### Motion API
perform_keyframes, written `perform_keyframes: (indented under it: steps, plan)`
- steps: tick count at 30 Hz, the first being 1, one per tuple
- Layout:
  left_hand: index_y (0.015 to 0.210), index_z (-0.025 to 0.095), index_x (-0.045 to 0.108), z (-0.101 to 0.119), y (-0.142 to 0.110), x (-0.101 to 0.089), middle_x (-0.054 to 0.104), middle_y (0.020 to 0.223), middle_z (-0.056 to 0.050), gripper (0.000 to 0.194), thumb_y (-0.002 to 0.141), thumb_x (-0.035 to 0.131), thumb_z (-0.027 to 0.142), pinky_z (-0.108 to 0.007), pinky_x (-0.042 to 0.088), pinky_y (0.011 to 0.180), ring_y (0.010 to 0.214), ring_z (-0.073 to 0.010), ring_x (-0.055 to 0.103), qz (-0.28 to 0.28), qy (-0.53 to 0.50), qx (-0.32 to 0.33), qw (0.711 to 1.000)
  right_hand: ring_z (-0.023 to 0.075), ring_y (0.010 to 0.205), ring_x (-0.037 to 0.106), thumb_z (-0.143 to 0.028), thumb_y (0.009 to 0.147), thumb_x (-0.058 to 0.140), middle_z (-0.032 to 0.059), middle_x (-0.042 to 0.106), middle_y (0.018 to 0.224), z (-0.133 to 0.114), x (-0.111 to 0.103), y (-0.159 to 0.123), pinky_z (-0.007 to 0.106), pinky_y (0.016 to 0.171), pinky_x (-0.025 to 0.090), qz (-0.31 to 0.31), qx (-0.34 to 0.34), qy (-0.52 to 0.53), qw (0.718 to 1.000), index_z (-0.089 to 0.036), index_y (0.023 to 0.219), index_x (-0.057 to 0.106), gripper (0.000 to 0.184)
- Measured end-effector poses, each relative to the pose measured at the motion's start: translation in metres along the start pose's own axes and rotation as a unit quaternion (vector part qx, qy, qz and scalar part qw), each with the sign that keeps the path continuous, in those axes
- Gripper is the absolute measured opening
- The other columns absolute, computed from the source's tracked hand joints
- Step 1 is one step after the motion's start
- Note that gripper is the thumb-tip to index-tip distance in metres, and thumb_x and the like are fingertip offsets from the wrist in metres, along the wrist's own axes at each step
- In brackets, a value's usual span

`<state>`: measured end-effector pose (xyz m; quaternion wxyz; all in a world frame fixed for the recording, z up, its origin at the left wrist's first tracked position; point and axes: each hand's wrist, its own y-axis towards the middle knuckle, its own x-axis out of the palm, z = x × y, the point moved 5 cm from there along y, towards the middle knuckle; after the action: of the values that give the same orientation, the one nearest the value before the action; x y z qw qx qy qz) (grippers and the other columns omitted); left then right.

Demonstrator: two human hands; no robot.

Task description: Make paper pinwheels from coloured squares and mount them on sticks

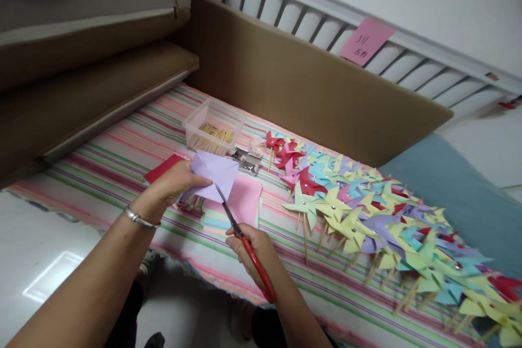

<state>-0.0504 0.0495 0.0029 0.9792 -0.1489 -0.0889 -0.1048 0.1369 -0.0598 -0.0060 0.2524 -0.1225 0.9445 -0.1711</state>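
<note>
My left hand (177,178) pinches a square of purple paper (216,169) by its left side, with the thumb on top; slits or creases run in from its corners. In my right hand (255,253) is a pair of scissors with red handles (258,271) and dark blades. The blade tips touch or lie just at the paper's lower edge, near my left thumb. Below the purple square lies a stack of coloured paper (244,201) with a pink sheet on top. Red paper (163,167) shows beside my left wrist.
Many finished paper pinwheels (353,228) on sticks cover the right side of the striped cloth (122,147). A clear plastic box (196,136) of short sticks stands behind my hands, beside a small tray of metal pins (248,160). A brown board (285,70) leans behind; folded mattresses (101,65) rise at left.
</note>
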Motion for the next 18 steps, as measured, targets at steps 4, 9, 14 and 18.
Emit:
perform_keyframes:
  steps: [4, 9, 14, 18]
  plan:
    - [0.071, 0.013, 0.069, 0.0007, 0.0002, -0.0003, 0.07, 0.072, -0.007, 0.028, 0.045, 0.08, 0.017, -0.029, 0.05, 0.062, 0.062, -0.0201, 0.064, 0.005, 0.003, -0.003, 1.0, 0.0095, 0.049, 0.043, -0.039, 0.076, 0.061, -0.0039, 0.047, 0.053, 0.0004, -0.0003, 0.0002, 0.021, 0.049, 0.035, 0.003, -0.01, -0.005, 1.0, -0.015, 0.087, 0.067, 0.027]
    - [0.07, 0.014, 0.069, 0.0024, -0.0007, 0.0007, 0.071, 0.072, -0.007, 0.029, 0.043, 0.08, 0.017, -0.031, 0.051, 0.063, 0.064, -0.0214, 0.064, 0.012, 0.006, -0.003, 1.0, 0.0094, 0.049, 0.042, -0.039, 0.077, 0.06, -0.0039, 0.047, 0.054, -0.0022, -0.0015, -0.0019, 0.021, 0.048, 0.034, -0.001, -0.012, -0.008, 1.0, -0.016, 0.086, 0.066, 0.025]
    - [0.071, 0.013, 0.07, -0.0001, 0.0004, -0.0003, 0.071, 0.072, -0.007, 0.027, 0.046, 0.079, 0.017, -0.029, 0.05, 0.062, 0.063, -0.0206, 0.064, 0.009, 0.008, -0.003, 1.0, 0.0088, 0.049, 0.041, -0.037, 0.077, 0.059, -0.0046, 0.045, 0.053, -0.0023, -0.0007, -0.0015, 0.02, 0.048, 0.032, -0.005, -0.013, -0.006, 1.0, -0.017, 0.081, 0.064, 0.021]
    - [0.07, 0.014, 0.07, 0.0008, -0.0004, 0.0006, 0.071, 0.071, -0.005, 0.027, 0.045, 0.079, 0.016, -0.029, 0.05, 0.062, 0.063, -0.0198, 0.064, 0.014, 0.008, -0.001, 1.0, 0.0082, 0.048, 0.039, -0.036, 0.077, 0.059, -0.0053, 0.042, 0.052, -0.0005, 0.0012, -0.0001, 0.02, 0.048, 0.031, 0.001, -0.02, -0.01, 1.0, -0.017, 0.075, 0.06, 0.019]
